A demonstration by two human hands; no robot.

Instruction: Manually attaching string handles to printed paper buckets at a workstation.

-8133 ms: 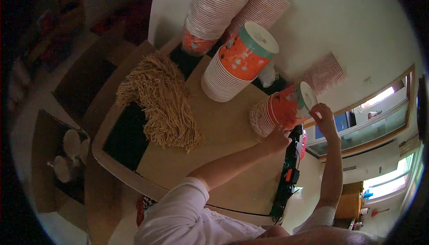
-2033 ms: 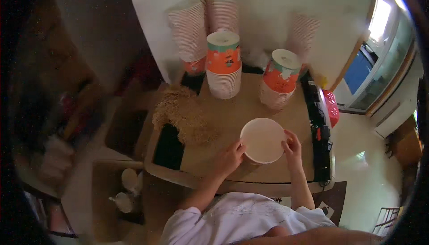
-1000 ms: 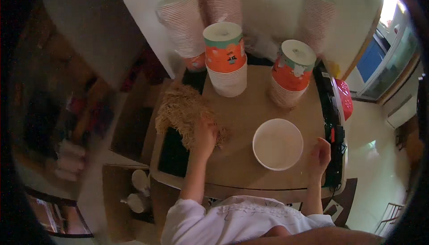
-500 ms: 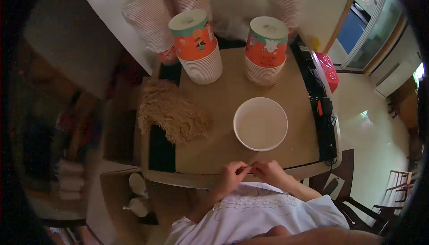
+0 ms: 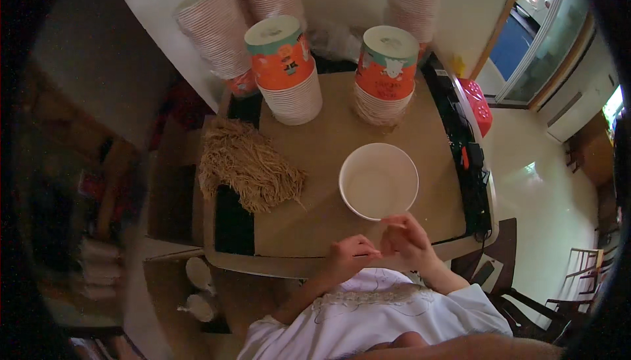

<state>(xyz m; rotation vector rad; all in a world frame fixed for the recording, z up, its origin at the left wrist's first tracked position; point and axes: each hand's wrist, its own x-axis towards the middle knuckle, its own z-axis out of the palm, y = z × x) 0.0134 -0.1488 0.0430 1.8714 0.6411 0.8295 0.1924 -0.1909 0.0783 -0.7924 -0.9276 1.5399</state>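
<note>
Close to my body, at the table's front edge, my left hand (image 5: 353,255) has its fingers pinched together. My right hand (image 5: 403,236) is curled closed just beside it, higher and partly in front of the near side of a white paper bowl (image 5: 377,179). Anything between the fingertips is too small to make out. The bowl stands upright on the brown board (image 5: 315,219) covering the tabletop. To its left lies a loose heap of light brown, stringy fibre strands (image 5: 250,169).
Behind the bowl stand two stacks of upside-down paper bowls, a left stack (image 5: 285,71) and a right stack (image 5: 386,74), both orange and green on top. Taller wrapped stacks (image 5: 213,31) lean at the wall. A power strip (image 5: 474,156) with cables runs along the right edge.
My right hand has risen away from me toward the bowl's near rim, parting slightly from the left. My left hand stays pinched, shifted a little right. The view has shifted slightly.
</note>
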